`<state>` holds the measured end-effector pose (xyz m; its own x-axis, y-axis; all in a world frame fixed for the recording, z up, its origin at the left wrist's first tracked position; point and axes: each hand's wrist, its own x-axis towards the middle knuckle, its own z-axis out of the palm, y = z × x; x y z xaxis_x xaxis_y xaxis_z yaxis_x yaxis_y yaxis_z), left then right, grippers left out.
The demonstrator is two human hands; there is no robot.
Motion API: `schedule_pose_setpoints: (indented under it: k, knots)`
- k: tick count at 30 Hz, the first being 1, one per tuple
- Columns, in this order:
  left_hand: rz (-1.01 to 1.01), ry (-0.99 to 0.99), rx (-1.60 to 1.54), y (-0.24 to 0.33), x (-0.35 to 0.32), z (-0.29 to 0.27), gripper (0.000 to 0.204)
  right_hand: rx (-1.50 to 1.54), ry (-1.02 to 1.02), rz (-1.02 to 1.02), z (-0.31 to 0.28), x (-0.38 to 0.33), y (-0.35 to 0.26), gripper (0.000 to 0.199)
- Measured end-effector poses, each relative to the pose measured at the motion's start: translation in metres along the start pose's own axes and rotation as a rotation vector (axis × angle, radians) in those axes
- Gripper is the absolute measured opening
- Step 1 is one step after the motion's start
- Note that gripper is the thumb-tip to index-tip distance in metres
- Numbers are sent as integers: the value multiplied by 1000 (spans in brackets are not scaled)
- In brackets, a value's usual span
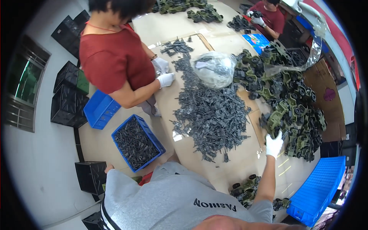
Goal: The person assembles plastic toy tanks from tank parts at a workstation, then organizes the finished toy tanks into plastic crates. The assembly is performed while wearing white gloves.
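My right hand (274, 145), in a white glove, reaches to the near left edge of a large heap of toy jeeps (297, 109). Its fingers and thumb are closed round the dark end of a green toy jeep (276, 119). No part of my left hand shows; only a bit of bare skin appears beside the grey sleeve at the left. In the middle of the table (184, 153) lies a wide pile of small dark grey plastic parts (211, 119). More toy jeeps (245, 189) stand by my right forearm.
A co-worker in red (115, 61) with white gloves stands at the left table edge; another person (268, 17) works at the far right. A bulging clear plastic bag (214, 69) rests behind the pile. Blue crates stand left (156, 142) and right (318, 188).
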<state>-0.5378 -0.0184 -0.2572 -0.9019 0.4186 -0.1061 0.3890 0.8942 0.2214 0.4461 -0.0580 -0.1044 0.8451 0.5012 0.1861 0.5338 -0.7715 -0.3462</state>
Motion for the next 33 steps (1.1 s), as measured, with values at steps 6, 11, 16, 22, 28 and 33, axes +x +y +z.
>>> schedule_pose_setpoints:
  k: [6,11,16,22,28,33]
  knots:
    - [408,-292,143,35,-9,67,41,-247,-102,-3,-117,-50,5,79]
    - [440,-1346,-489,222,-222,39,32,-23,-242,-125,-181,-68,6,74]
    - [727,-2376,-132,352,-435,-58,64,314,-747,-456,-255,-136,-78,68]
    - [1005,-2699,500,354,-514,-50,77,250,-769,-857,-213,-189,-157,72]
    - [618,-2732,173,340,-484,-40,69,892,-602,-215,-145,-163,-143,70]
    - [187,-2599,-469,338,-444,-53,75,173,-575,20,11,-205,-66,54]
